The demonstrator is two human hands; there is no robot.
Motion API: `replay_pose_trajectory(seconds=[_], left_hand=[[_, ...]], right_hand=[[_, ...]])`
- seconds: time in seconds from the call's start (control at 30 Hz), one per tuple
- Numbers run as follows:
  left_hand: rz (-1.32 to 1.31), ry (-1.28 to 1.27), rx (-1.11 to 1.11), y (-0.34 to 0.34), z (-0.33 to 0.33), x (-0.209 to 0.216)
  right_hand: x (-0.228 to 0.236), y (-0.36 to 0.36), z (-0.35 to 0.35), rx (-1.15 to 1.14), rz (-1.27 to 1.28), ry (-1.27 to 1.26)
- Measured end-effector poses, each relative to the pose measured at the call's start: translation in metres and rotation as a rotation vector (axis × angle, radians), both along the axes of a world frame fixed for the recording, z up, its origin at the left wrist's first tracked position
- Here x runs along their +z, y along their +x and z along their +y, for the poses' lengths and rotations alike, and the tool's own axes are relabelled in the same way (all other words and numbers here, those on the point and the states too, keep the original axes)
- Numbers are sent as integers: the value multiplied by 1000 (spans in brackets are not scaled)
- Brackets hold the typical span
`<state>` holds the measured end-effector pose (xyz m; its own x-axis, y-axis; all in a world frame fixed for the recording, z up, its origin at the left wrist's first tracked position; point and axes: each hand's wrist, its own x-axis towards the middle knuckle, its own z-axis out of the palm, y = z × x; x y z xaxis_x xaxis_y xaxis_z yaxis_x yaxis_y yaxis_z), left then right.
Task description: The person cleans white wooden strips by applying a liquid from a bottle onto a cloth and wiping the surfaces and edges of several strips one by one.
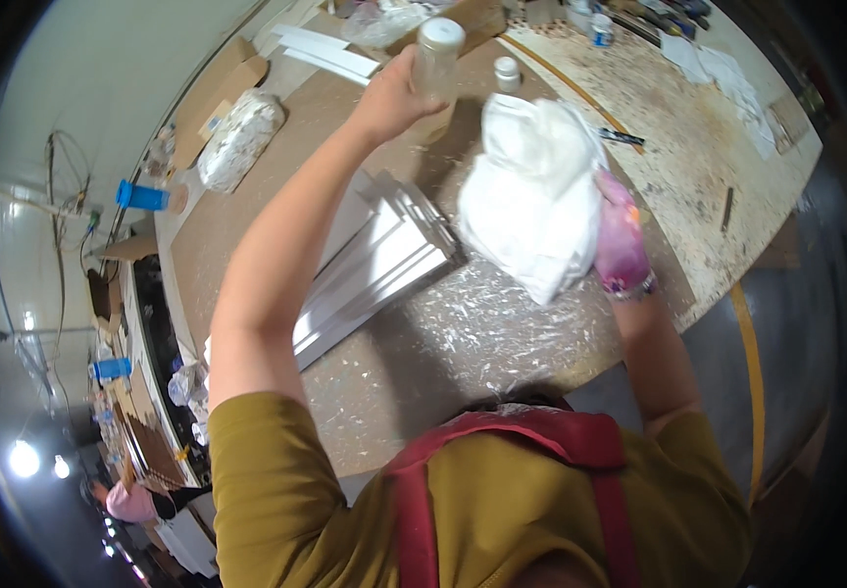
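My bare left hand [391, 101] is wrapped round a translucent bottle [437, 61] with a white cap, raised above the far part of the table. My right hand [622, 240], in a stained purple glove, grips the right side of a bunched white cloth [531, 201]; most of its fingertips are hidden by the fabric. Between my arms lies a stack of white strips [370, 265], partly covered by my left forearm. Just beyond the cloth stands a small white capped jar [507, 73]. A black marker [622, 136] rests beside the cloth.
The brown table surface [463, 323] is scattered with white flecks. Far left are a plastic-wrapped bundle [240, 139], cardboard [223, 93] and a blue-topped container [144, 196]. Tools [654, 20] and white rags [722, 78] lie far right. Another person [131, 500] is distant at lower left.
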<state>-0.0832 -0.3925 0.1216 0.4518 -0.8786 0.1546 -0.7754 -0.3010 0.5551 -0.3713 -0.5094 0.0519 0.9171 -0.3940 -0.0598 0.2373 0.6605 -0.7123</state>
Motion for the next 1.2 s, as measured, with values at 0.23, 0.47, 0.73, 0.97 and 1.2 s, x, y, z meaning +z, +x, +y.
replay_pose_trajectory(seconds=[0.23,0.47,0.73,0.97,1.2], left_hand=[[295,-186,256,76,11,-53],[43,-88,382,45,28,-31],[-50,90,650,-114,362,89],[-315,291,592,-149,474,47],[-192,-100,473,-184,492,47]], right_hand=[[-26,-53,20,-154,323,-14],[-63,-81,23,-131,449,-313],[-33,-121,9,-312,451,-357],[15,-112,72,-361,381,191],[27,-151,146,-432,145,125]])
